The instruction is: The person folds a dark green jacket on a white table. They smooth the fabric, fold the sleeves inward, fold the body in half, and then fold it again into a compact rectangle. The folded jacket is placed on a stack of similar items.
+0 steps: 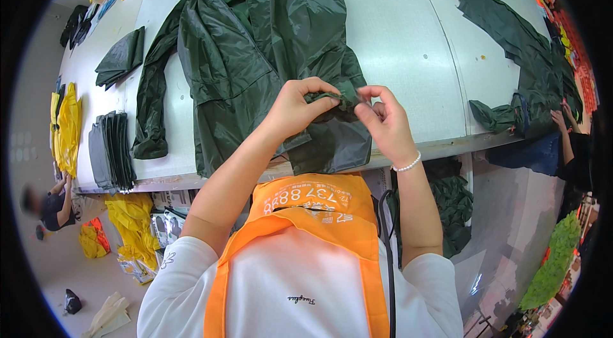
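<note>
A dark green rain jacket (223, 67) lies spread on the white table, its collar at the far side and its hem over the near edge. My left hand (301, 105) pinches a bunched part of the jacket's right-hand sleeve, near the cuff, between thumb and fingers. Facing it, my right hand (385, 120), with a beaded bracelet at the wrist, has thumb and fingers closed on the other side of the same gathered cloth. The fingers partly hide the sleeve end. The other sleeve (153, 92) lies along the jacket's left side.
Left of the jacket are a folded green piece (121, 57) and a stack of folded dark green garments (112, 151). More green garments (517, 51) lie at the right, by a co-worker's hands (563, 118). Another person stands far left near yellow garments (66, 127). The table edge (440, 145) runs before me.
</note>
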The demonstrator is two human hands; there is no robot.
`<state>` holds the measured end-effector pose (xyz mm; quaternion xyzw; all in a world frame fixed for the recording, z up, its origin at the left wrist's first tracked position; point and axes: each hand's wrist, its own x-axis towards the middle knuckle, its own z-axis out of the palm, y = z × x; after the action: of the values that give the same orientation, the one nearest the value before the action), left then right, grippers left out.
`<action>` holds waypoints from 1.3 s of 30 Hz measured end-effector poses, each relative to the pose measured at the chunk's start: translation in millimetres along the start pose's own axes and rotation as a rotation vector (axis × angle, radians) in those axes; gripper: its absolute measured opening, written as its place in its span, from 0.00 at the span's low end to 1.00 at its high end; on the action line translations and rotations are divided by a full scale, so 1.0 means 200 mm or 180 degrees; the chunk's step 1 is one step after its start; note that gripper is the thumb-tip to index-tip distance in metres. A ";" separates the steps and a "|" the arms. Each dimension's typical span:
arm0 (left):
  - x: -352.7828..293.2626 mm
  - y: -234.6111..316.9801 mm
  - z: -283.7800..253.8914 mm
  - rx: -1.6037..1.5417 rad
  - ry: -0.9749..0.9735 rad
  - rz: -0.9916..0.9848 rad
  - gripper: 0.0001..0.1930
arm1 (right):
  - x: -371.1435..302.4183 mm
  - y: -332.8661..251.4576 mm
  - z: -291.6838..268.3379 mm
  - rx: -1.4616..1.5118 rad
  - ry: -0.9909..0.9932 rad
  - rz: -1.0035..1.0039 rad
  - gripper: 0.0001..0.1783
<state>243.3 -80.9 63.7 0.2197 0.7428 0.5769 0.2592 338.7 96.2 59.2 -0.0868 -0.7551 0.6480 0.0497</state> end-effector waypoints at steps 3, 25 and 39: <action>0.01 -0.03 0.00 -0.0153 0.0036 0.0259 0.07 | 0.01 0.08 0.03 0.0048 0.0161 -0.0249 0.10; -0.22 -0.18 -0.01 0.1547 0.1211 0.2273 0.20 | 0.09 0.24 0.04 0.1014 0.0467 -0.0086 0.20; -0.19 -0.18 -0.11 0.0205 -0.0391 0.0185 0.51 | 0.18 0.25 0.07 0.1058 -0.0567 0.0111 0.13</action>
<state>257.3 -129.3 37.3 0.2844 0.7371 0.5453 0.2801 303.8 96.9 6.2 -0.0327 -0.6375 0.7696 -0.0149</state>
